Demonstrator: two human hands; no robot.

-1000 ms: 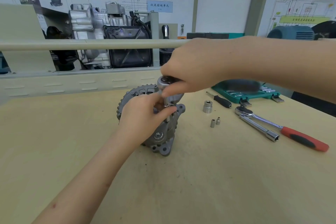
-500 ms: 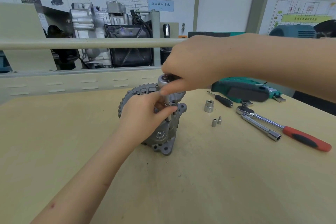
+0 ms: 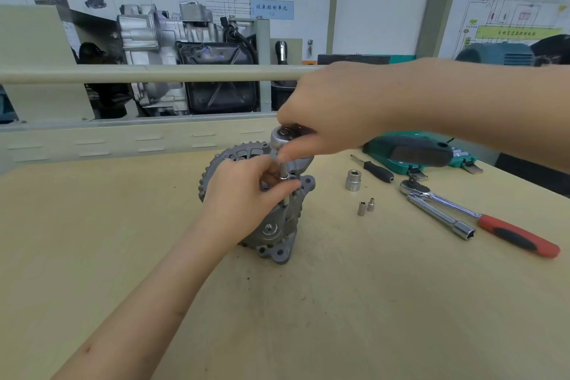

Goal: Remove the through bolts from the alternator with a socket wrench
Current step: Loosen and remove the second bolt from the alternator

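Behind the yellow bench (image 3: 123, 256) sits a gray engine (image 3: 185, 55), while the left hand (image 3: 243, 197) pinches the extension bar over the alternator (image 3: 277, 234) and the right hand (image 3: 336, 108) grips the socket wrench (image 3: 282, 136), near loose sockets (image 3: 353, 179).

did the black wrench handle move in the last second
Yes. The black wrench handle has swung right, toward the person, across the green socket case behind it, turned by the right hand. The alternator stays put under the left hand.

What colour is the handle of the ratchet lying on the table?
Red with black inserts, seen in the head view.
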